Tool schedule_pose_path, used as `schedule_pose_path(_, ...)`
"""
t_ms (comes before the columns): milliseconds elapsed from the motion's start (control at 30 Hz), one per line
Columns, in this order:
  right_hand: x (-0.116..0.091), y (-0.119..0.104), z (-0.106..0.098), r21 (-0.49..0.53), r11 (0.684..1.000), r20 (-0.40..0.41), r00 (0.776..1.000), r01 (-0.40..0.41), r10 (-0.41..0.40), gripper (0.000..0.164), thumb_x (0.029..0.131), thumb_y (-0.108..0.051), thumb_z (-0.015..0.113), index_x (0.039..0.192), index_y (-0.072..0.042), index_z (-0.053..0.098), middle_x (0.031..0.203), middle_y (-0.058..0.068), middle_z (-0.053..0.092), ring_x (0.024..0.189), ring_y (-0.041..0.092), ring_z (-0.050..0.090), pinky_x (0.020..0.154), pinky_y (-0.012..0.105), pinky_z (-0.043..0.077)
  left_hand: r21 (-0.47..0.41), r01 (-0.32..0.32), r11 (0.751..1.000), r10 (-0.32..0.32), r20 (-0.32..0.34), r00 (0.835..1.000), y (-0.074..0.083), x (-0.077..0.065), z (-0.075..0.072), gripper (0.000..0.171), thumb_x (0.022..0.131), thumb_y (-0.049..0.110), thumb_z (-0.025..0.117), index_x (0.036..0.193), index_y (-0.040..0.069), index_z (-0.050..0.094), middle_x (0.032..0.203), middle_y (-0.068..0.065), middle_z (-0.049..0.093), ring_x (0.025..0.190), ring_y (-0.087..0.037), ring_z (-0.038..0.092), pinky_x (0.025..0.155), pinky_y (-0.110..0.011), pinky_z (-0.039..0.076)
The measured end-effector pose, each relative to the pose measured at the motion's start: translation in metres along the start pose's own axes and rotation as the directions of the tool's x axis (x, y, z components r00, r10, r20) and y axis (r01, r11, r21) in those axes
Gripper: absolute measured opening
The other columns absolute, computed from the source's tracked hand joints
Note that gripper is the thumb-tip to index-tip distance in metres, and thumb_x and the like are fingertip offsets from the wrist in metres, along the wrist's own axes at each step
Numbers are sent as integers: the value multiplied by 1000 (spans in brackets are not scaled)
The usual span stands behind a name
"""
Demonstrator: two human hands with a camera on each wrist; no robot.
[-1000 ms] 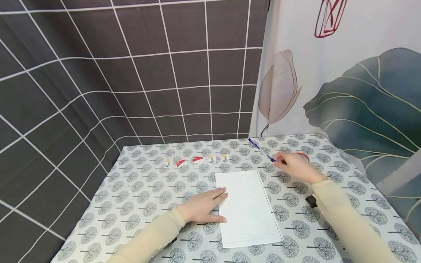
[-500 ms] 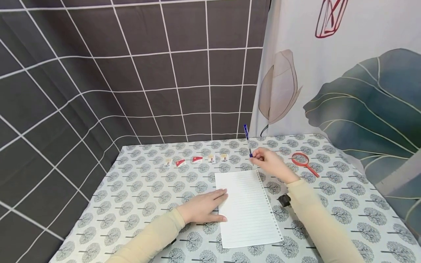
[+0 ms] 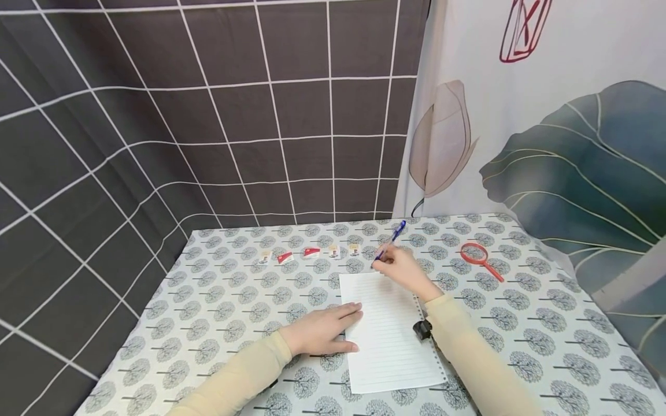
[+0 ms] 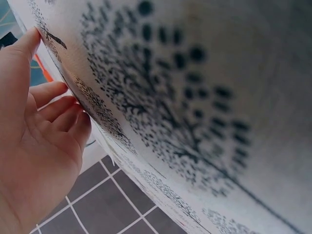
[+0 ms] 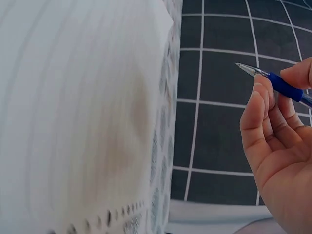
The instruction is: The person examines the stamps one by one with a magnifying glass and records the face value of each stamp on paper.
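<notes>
A lined, loose-leaf sheet of paper (image 3: 390,352) lies on the patterned tablecloth in the head view, its punched holes along the right edge. My left hand (image 3: 325,329) rests flat on the sheet's left edge, fingers straight. Over the top edge of the paper, my right hand (image 3: 403,270) pinches a blue pen (image 3: 398,231) near its point, the barrel slanting up to the right. The right wrist view shows the pen's bare metal tip (image 5: 247,69) and blue grip (image 5: 285,87) between thumb and fingers, apart from the page.
A red magnifying glass (image 3: 474,254) lies to the right of the paper. Behind the paper, toward the left, several small cards (image 3: 312,252) form a row, some red and white, others with little pictures. A dark checked curtain (image 3: 291,115) hangs beyond the table.
My right hand has moved left with the pen, from near the magnifying glass to the paper's top edge. The pen's slant has turned from up-left to up-right. My left hand stays nearly still.
</notes>
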State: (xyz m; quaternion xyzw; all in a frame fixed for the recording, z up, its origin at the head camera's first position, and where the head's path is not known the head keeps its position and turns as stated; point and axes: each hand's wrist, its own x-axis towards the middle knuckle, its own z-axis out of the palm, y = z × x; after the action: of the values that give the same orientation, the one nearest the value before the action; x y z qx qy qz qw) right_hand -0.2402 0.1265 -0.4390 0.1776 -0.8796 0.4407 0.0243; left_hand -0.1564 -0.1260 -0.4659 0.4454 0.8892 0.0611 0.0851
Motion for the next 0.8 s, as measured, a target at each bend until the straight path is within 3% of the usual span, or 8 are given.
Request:
schedule_pose_path(233,-1,-5,21,35,999,-1,1000,-22,22,14,87,-17,71,88,-15,58,71,-1,59,63,16,52,56,26,44,5,-17,1000,17,-13,1000,1,-1,0,72,101,56,50,155,9,41,163,-5,32,147,-20,35,118,-32,33)
schedule_pose_path(567,2,-8,40,80,995,-28,997,-65,67,14,87,-17,71,86,-15,57,71,-1,59,63,15,52,54,24,42,7,-32,999,32,-28,999,1,-1,-1,71,102,55,50,154,8,42,162,-5,34,147,-20,35,118,-31,33)
schedule_pose_path(800,5,-3,49,62,998,10,1000,-7,6,14,85,-16,72,84,-16,58,71,-3,57,63,12,51,54,22,43,2,-24,1000,24,-21,999,-1,-1,2,71,102,57,49,155,10,41,162,-4,33,147,-20,35,118,-32,33)
